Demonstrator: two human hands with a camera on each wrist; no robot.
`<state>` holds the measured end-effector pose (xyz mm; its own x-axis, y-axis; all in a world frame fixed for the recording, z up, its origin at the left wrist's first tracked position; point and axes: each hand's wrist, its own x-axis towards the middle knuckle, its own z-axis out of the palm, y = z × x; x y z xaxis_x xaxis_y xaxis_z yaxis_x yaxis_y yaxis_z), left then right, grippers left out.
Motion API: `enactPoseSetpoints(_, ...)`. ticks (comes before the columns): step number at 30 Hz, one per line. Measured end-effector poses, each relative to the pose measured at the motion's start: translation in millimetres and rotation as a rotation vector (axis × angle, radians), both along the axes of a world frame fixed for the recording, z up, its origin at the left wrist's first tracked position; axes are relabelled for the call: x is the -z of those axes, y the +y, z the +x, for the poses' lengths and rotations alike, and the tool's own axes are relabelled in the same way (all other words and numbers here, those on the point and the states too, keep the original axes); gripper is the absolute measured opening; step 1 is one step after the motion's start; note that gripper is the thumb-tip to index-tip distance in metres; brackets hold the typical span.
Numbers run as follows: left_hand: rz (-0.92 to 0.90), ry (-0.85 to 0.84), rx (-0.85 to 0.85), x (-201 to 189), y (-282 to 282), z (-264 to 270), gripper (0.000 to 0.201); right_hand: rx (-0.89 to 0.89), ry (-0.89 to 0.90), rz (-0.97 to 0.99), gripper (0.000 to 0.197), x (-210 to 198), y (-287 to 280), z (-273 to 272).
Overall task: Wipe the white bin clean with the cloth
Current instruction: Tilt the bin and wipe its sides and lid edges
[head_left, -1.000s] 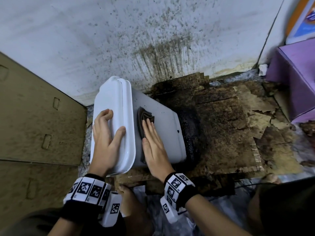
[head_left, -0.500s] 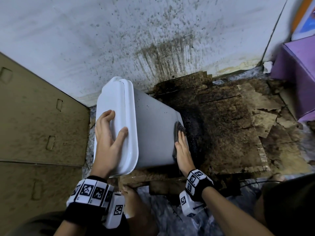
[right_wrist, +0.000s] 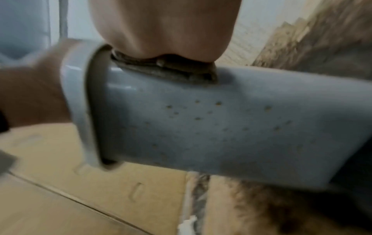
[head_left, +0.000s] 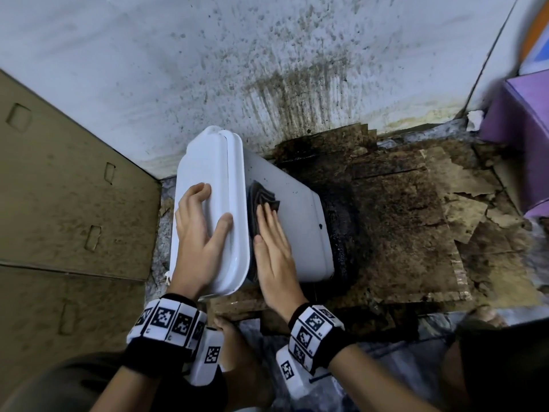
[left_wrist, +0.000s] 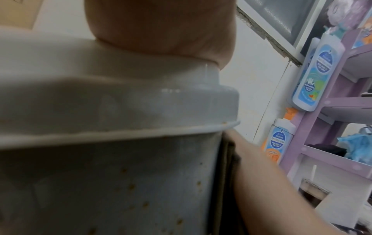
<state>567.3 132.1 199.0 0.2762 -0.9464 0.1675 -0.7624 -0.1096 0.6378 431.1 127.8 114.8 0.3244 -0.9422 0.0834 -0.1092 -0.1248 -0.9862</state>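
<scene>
White bin [head_left: 297, 221] hemmed by stained wall [head_left: 267, 69]; soiled cardboard [head_left: 401, 218] beneath.

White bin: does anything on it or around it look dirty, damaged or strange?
Yes. The white bin lies on its side and brown specks dot its wall. The floor board beneath it is stained dark and torn. The wall behind carries dark splatter. The right hand presses the cloth flat near the lid.

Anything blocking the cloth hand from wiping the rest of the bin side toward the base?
Nothing visible. The right hand presses the cloth flat on the bin wall near the lid; the speckled wall toward the base lies bare.
</scene>
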Motion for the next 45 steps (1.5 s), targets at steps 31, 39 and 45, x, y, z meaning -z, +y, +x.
enactPoseSetpoints(31, 0.020, -0.005, 0.015, -2.4, -5.0, -3.3, 0.067, -0.095, -0.128, 0.163, 0.052, -1.3, -29.6, -5.8)
enactPoseSetpoints(39, 0.023, -0.001, 0.020, -0.3, -6.2, 2.8, 0.066, -0.293, 0.013, 0.047, 0.057, -8.2, -84.6, 5.4)
enactPoseSetpoints(45, 0.026, 0.017, 0.023, 1.2, -1.1, 6.9, 0.064, -0.314, 0.085, -0.057, 0.058, 1.3, -104.2, 13.5)
